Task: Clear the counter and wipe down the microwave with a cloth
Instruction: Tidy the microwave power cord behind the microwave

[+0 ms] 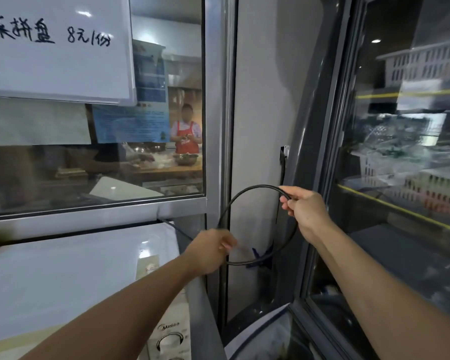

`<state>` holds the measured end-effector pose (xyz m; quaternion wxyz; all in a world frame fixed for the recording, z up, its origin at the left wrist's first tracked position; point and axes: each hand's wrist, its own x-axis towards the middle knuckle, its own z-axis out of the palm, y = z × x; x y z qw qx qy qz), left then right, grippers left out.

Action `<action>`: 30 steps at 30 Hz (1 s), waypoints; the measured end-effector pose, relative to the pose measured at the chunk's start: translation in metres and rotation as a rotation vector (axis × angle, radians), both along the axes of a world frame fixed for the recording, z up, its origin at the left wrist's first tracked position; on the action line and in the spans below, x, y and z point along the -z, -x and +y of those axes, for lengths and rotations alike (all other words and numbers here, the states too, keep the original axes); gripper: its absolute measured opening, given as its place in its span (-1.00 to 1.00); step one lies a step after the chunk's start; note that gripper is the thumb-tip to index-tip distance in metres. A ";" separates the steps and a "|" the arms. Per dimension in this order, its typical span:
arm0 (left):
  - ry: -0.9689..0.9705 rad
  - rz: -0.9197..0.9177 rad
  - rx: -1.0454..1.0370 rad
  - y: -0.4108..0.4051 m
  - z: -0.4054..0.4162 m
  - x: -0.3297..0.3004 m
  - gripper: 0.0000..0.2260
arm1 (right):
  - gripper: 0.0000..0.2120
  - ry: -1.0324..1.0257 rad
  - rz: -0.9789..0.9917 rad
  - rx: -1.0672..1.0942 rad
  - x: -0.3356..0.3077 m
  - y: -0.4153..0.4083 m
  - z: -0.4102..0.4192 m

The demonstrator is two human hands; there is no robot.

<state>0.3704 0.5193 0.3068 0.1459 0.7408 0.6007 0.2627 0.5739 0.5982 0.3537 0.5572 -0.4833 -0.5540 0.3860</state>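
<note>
- A white microwave (pixel 70 276) sits low on the left, under a glass window (pixel 140 152) with a handwritten sign (pixel 55 45) taped up.
- Beyond the glass, a person in a red apron (pixel 186 137) stands at a worktop.
- A glass-fronted cooler (pixel 405 157) fills the right side.
- A black cord (pixel 250 189) loops between both hands, just right of the microwave.
- The left hand (pixel 209 252) grips the loop's lower part; the right hand (pixel 305 211) pinches its top.

Glossy white microwave (pixel 63 276); matt blk cord (pixel 252 189).
</note>
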 end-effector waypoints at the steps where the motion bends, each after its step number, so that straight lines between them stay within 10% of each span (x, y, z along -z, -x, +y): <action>1: -0.042 -0.044 -0.075 0.002 0.008 -0.004 -0.74 | -0.58 -0.020 -0.019 -0.022 -0.003 -0.003 0.003; 4: -0.178 -0.087 -0.225 0.005 0.032 -0.017 -0.85 | -0.58 -0.071 -0.047 -0.089 -0.011 -0.011 0.010; 11: -0.020 -0.088 -0.186 -0.007 0.091 -0.025 -0.39 | -0.57 -0.180 -0.115 -0.178 -0.020 -0.035 0.026; 19: 0.008 -0.301 -0.102 -0.017 0.138 -0.021 -0.78 | -0.63 -0.234 -0.106 -0.225 -0.013 -0.048 0.052; 30: -0.130 0.549 -0.146 0.048 0.148 -0.013 -0.79 | -0.71 -0.213 -0.459 -0.077 0.015 -0.027 0.081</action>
